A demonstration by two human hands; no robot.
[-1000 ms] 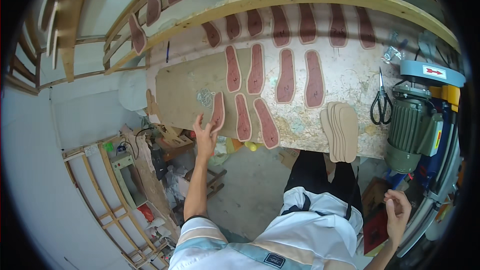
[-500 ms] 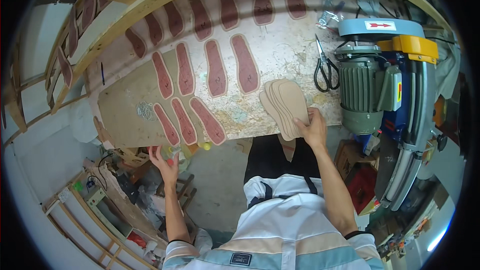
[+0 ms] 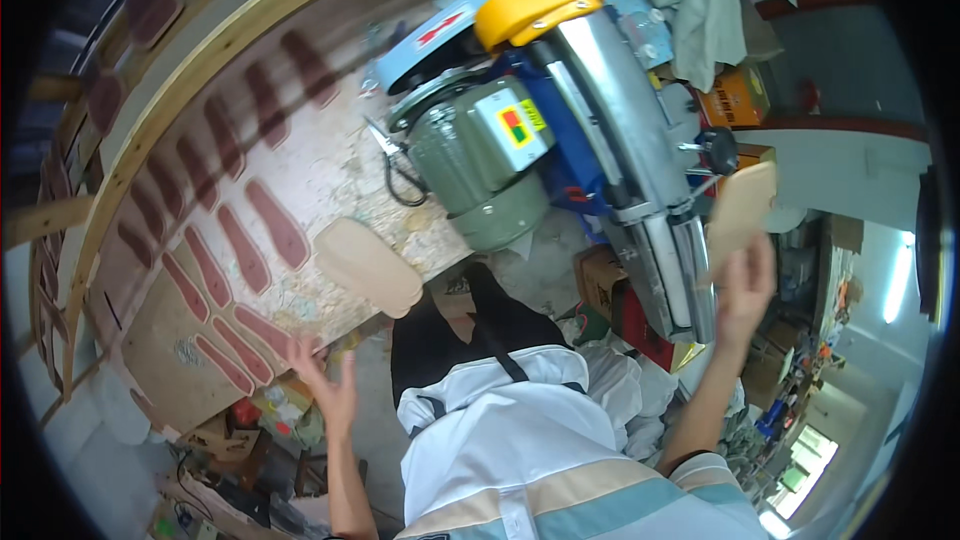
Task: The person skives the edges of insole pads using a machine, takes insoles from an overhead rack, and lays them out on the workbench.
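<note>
My right hand [image 3: 742, 305] is raised at the right, its fingers closed round the lower end of a beige insole [image 3: 743, 208]. Whether this is one layer or a few pressed together I cannot tell. Close to it is the long metal roller part of the machine [image 3: 610, 110]. A stack of beige insoles [image 3: 368, 265] lies at the front edge of the workbench. My left hand [image 3: 328, 385] is held at that edge further left, fingers apart and holding nothing. Nearest to it is a dark red insole with a pale rim [image 3: 262, 332].
Several more red insoles [image 3: 277, 222] lie in rows on the workbench [image 3: 335, 315]. Black-handled scissors [image 3: 402, 175] rest beside the green motor [image 3: 480, 155]. A wooden rail [image 3: 190, 65] runs along the far side. Boxes [image 3: 655, 325] and white bags [image 3: 620, 380] stand below the machine.
The view has turned to the right. My right hand has left the stack and moved right, past the machine, with a beige insole in it. My left hand stays by the bench edge.
</note>
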